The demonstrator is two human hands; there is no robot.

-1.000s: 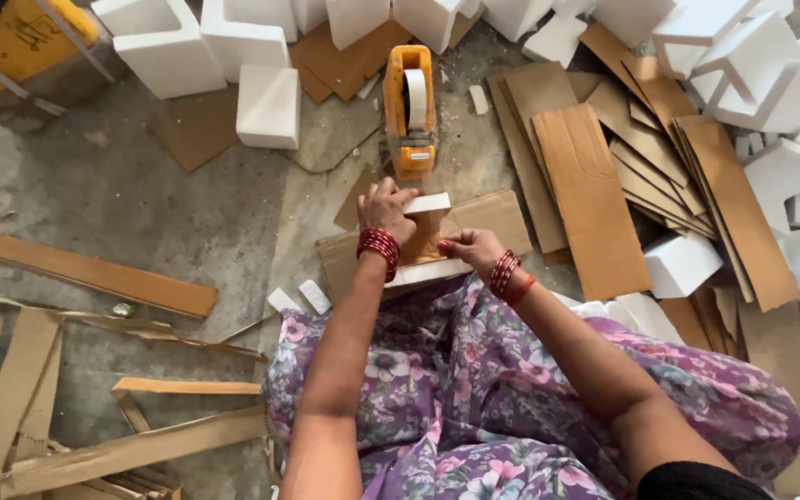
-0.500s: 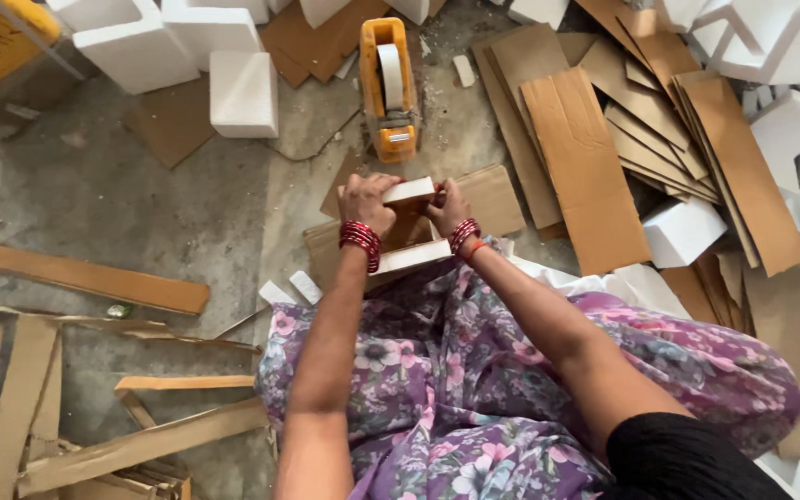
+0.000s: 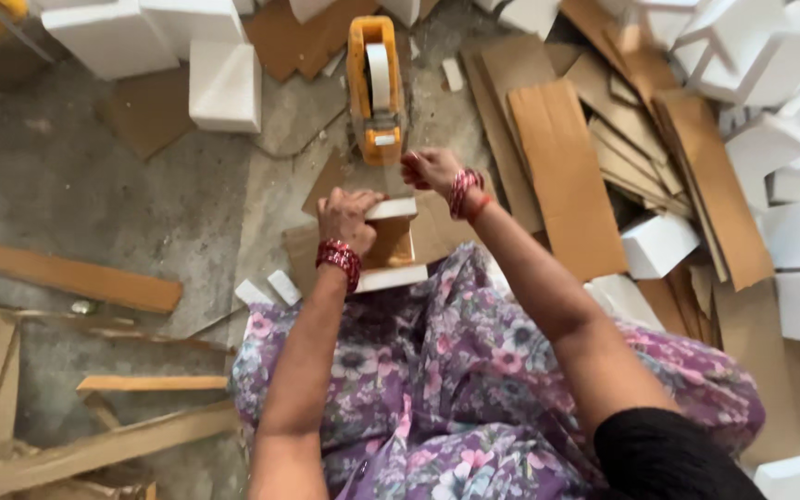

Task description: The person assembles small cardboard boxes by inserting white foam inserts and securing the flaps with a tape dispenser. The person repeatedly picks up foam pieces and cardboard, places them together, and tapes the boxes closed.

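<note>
From the head camera, your left hand point(image 3: 349, 218) has its fingers curled over the top edge of the foam-and-cardboard piece point(image 3: 389, 245), pinning it on your lap just under the fingertips. Your right hand point(image 3: 432, 169) is loosely closed at the front of the orange tape dispenser point(image 3: 375, 88); whether it pinches tape, I cannot tell. The piece looks light, stiff and crumbly, so hold it by the white foam ends, not the thin cardboard middle. Loose cardboard strips point(image 3: 562, 171) lie just beyond your right fingers.

Tape dispenser point(image 3: 374, 88) top beyond frame edge.
</note>
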